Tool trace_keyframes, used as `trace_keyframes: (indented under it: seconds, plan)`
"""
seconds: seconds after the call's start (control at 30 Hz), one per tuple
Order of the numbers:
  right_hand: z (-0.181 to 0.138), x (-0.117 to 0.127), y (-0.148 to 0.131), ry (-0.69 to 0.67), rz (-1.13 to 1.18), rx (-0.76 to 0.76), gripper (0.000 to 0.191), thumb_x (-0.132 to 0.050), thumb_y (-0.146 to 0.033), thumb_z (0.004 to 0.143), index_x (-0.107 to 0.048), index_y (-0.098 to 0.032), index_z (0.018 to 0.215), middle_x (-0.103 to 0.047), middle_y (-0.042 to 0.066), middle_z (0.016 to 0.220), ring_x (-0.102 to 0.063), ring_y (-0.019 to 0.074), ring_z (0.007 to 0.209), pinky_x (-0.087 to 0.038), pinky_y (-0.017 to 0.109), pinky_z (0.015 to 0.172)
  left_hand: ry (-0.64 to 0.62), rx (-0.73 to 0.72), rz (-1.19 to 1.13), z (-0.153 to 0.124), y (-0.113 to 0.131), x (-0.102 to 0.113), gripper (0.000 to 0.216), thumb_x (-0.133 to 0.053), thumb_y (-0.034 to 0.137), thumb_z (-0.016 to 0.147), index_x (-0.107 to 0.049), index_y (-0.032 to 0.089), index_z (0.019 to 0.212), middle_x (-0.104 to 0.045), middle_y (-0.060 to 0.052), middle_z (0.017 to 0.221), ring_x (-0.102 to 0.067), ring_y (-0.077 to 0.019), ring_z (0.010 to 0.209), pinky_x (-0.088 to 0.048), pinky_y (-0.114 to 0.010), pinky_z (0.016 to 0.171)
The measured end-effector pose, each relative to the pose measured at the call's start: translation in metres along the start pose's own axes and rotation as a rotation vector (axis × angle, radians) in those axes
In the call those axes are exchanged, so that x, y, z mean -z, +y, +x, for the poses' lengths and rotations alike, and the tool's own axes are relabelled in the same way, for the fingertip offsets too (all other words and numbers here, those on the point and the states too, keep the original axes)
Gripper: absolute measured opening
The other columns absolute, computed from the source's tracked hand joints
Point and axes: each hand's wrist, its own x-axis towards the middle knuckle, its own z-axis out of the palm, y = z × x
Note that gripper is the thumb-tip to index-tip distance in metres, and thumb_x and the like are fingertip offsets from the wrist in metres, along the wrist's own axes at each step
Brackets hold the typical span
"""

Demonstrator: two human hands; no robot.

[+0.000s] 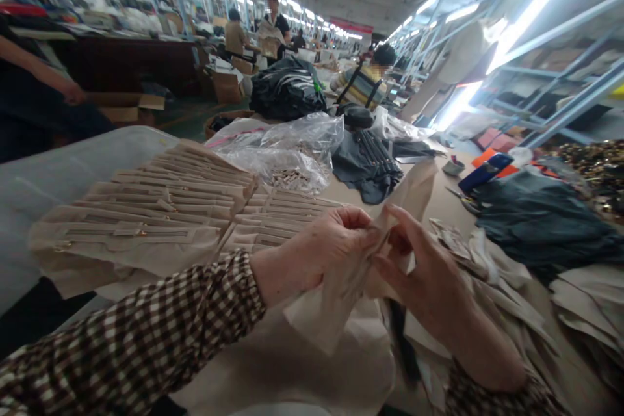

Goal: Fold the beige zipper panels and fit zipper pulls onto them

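Observation:
Between my two hands hangs a beige fabric piece (336,312), raised above the table and folded where I grip it. My left hand (326,240), in a checked sleeve, pinches it near its middle. From the other side my right hand (419,260) holds it between thumb and fingers, close to my left fingertips. Any small part at the pinch is hidden by my fingers. Left of my hands lie overlapping rows of beige zippered panels (170,195). More beige fabric pieces (497,286) lie in a loose heap by my right wrist.
A clear plastic bag (297,156) with small metal-looking parts stands behind the panels. Black fabric pieces (365,166) lie beyond my hands. Scissors (463,200), a blue object (485,172) and dark green cloth (541,214) are at right. Co-workers (275,26) are further back; another person's arm (43,71) shows at left.

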Motion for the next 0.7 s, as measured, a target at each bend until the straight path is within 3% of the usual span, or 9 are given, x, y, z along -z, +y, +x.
trace_keyframes:
  seconds: [0.1, 0.17, 0.23, 0.27, 0.4, 0.53, 0.63, 0.7]
  plan:
    - [-0.004, -0.005, 0.018, 0.027, -0.051, -0.051, 0.054, -0.053, -0.025, 0.091, -0.039, -0.025, 0.143, -0.066, 0.005, 0.096, -0.065, 0.02, 0.082, -0.054, 0.033, 0.07, 0.01, -0.009, 0.0, -0.006, 0.007, 0.005, 0.038, -0.085, 0.041, 0.064, -0.062, 0.015, 0.08, -0.061, 0.002, 0.068, -0.055, -0.0085, 0.056, -0.043, -0.02, 0.054]
    - [-0.007, 0.005, 0.025, 0.169, -0.142, -0.026, 0.053, -0.055, -0.023, 0.091, -0.041, -0.024, 0.143, -0.065, 0.007, 0.096, -0.065, 0.0218, 0.084, -0.054, 0.036, 0.072, 0.027, -0.002, 0.017, -0.009, 0.013, 0.008, 0.037, -0.084, 0.04, 0.065, -0.062, 0.016, 0.081, -0.061, 0.002, 0.069, -0.055, -0.0087, 0.056, -0.044, -0.02, 0.054]
    - [-0.006, 0.021, 0.023, 0.285, -0.192, 0.073, 0.046, -0.058, -0.02, 0.09, -0.05, -0.025, 0.135, -0.064, 0.008, 0.102, -0.064, 0.0236, 0.093, -0.053, 0.039, 0.08, 0.016, 0.013, 0.037, -0.012, 0.018, 0.009, 0.036, -0.084, 0.039, 0.065, -0.061, 0.016, 0.08, -0.061, 0.002, 0.069, -0.055, -0.0086, 0.056, -0.044, -0.02, 0.054]
    - [-0.003, 0.029, 0.019, 0.281, -0.19, 0.155, 0.041, -0.059, -0.018, 0.09, -0.055, -0.027, 0.129, -0.063, 0.008, 0.107, -0.062, 0.0242, 0.1, -0.052, 0.04, 0.085, -0.003, 0.022, 0.048, -0.013, 0.02, 0.008, 0.036, -0.084, 0.038, 0.065, -0.061, 0.015, 0.079, -0.061, 0.002, 0.069, -0.055, -0.0085, 0.056, -0.044, -0.02, 0.054]
    - [0.015, 0.045, 0.006, 0.044, -0.126, 0.437, 0.025, -0.055, -0.016, 0.092, -0.063, -0.027, 0.113, -0.064, 0.006, 0.11, -0.056, 0.0237, 0.113, -0.048, 0.04, 0.094, -0.078, 0.026, 0.033, -0.014, 0.021, 0.004, 0.032, -0.084, 0.034, 0.065, -0.063, 0.015, 0.079, -0.062, 0.001, 0.071, -0.056, -0.0086, 0.059, -0.044, -0.019, 0.056]
    - [0.027, 0.043, 0.004, -0.042, -0.02, 0.419, 0.011, -0.053, -0.023, 0.095, -0.061, -0.025, 0.102, -0.064, 0.005, 0.098, -0.061, 0.0212, 0.096, -0.051, 0.038, 0.083, -0.108, -0.024, 0.077, -0.012, 0.019, 0.007, 0.021, -0.078, 0.027, 0.07, -0.065, 0.014, 0.077, -0.062, 0.001, 0.067, -0.055, -0.0074, 0.056, -0.044, -0.018, 0.055]
    - [0.032, 0.046, 0.006, -0.084, 0.0, 0.43, 0.011, -0.05, -0.025, 0.095, -0.06, -0.027, 0.093, -0.065, 0.004, 0.093, -0.062, 0.0201, 0.088, -0.05, 0.037, 0.077, -0.082, -0.155, 0.368, -0.017, 0.03, 0.006, 0.012, -0.07, 0.023, 0.076, -0.069, 0.011, 0.077, -0.065, 0.0, 0.067, -0.06, -0.0079, 0.059, -0.043, -0.015, 0.055]
    - [0.034, 0.051, 0.005, -0.095, 0.003, 0.34, 0.014, -0.051, -0.031, 0.093, -0.064, -0.029, 0.089, -0.065, 0.003, 0.086, -0.061, 0.0208, 0.083, -0.048, 0.039, 0.076, 0.026, -0.308, 0.717, -0.027, 0.048, -0.001, 0.017, -0.065, 0.024, 0.077, -0.072, 0.009, 0.082, -0.071, -0.002, 0.08, -0.068, -0.0128, 0.076, -0.043, -0.014, 0.057]
